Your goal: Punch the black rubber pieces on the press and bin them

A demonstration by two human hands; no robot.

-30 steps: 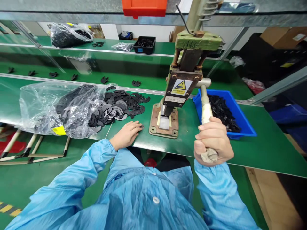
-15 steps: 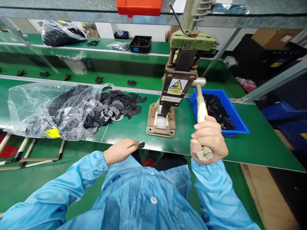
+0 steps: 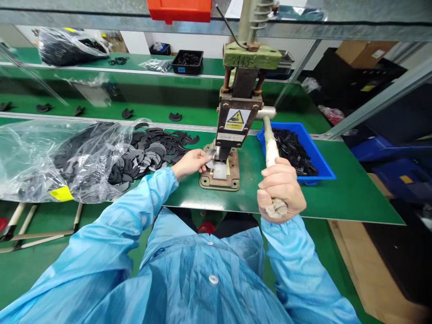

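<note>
My left hand (image 3: 192, 163) pinches a thin curved plastic piece (image 3: 209, 157), dark with a grey sheen, at the left side of the press's ram. The hand press (image 3: 232, 119) stands upright on a bolted base (image 3: 219, 182), with a pale block (image 3: 220, 171) under the ram. My right hand (image 3: 281, 189) is wrapped round the press lever (image 3: 271, 146), whose grip is bound in whitish tape. Left of the press lies a heap of black curved pieces (image 3: 153, 150), spilling from a clear plastic bag (image 3: 67, 157).
A blue bin (image 3: 315, 148) of black parts stands right of the press. Behind, several black pieces lie along a green conveyor (image 3: 148, 105). A black tray (image 3: 188, 63) and a filled bag (image 3: 70, 47) rest farther back. A metal shelf with a red bin (image 3: 180, 10) crosses above.
My left hand has moved up and forward from the table's front edge to the press, carrying the curved piece. My right hand keeps its hold on the lever. The view has shifted slightly.
</note>
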